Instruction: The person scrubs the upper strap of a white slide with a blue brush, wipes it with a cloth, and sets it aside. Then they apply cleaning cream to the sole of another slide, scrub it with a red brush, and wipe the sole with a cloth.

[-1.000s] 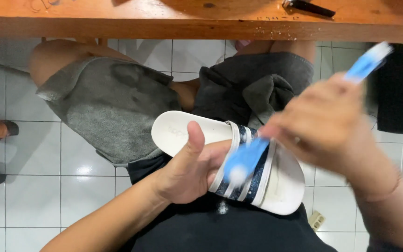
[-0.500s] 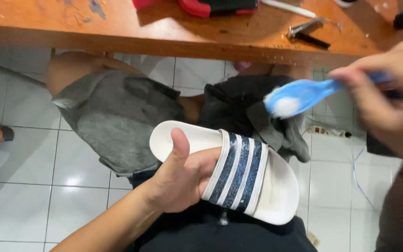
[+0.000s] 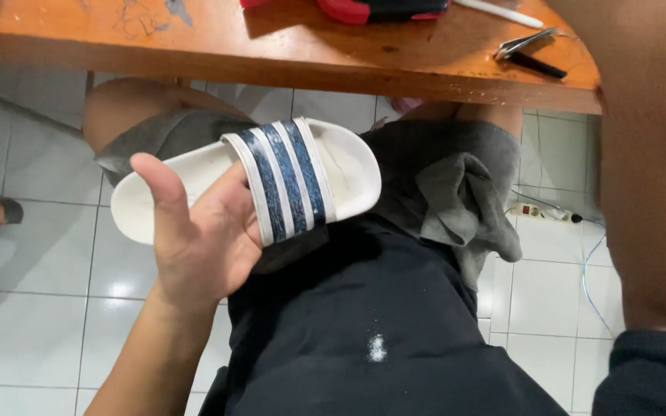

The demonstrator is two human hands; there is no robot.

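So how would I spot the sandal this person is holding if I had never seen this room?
Look below the edge of the orange wooden table, above the person's lap. The left hand grips a white slide sandal from underneath. Its broad white strap with dark blue stripes sets it apart from the grey shorts and black shirt.

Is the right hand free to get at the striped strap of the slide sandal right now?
Probably yes. The left hand holds the sandal from beneath, so its striped strap faces up uncovered. The right arm is raised close by; its hand is out of view.

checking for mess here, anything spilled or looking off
A small patch of white specks sits on the black shirt, like spilled powder or foam. The left hand holds the white slide sandal, which looks intact.
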